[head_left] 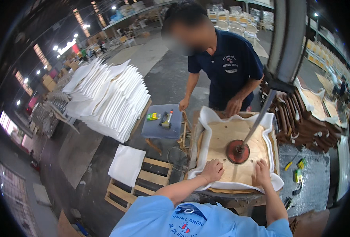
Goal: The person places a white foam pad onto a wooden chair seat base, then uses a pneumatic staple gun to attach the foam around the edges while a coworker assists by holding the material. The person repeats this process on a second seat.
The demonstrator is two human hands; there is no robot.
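Note:
A square plywood seat panel [218, 138] lies in front of me on a bench. White padding [206, 117] lines it, with its edges turned up around the wood. A round red press disc [238, 151] on a slanting metal rod [260, 114] rests on the panel, right of its middle. My left hand [213, 170] bends over the padding's near edge, fingers curled and fingertips at the wood. Near the front right corner, my right hand [261, 172] grips the padding's edge, its fingers partly hidden.
Opposite stands a co-worker [232, 59], one hand [234, 106] at the panel's far edge. A grey stool [171, 126] bears small tools. White padding sheets [107, 94] are stacked left, beyond a wooden pallet [151, 177]. Brown covered seats [301, 118] are piled right, behind a plastic-covered table [313, 170].

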